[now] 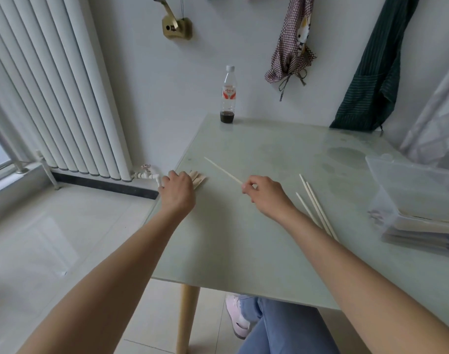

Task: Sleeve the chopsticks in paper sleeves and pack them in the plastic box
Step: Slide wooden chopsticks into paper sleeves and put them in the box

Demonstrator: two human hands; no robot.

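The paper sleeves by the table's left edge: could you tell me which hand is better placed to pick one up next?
The left hand, probably. It already rests on the paper sleeves at the table edge, while the right hand pinches a chopstick and sits farther away.

A clear plastic bottle (228,94) with a white cap, a red-and-white label and a little dark liquid at its bottom stands upright at the far edge of the pale green glass-topped counter (256,226). On the white wall behind hang a red-checked cloth apron (292,44) and a dark green striped cloth (371,80). A white ribbed radiator (55,93) stands on the left, and a brass-coloured wall fitting (177,26) is mounted above.
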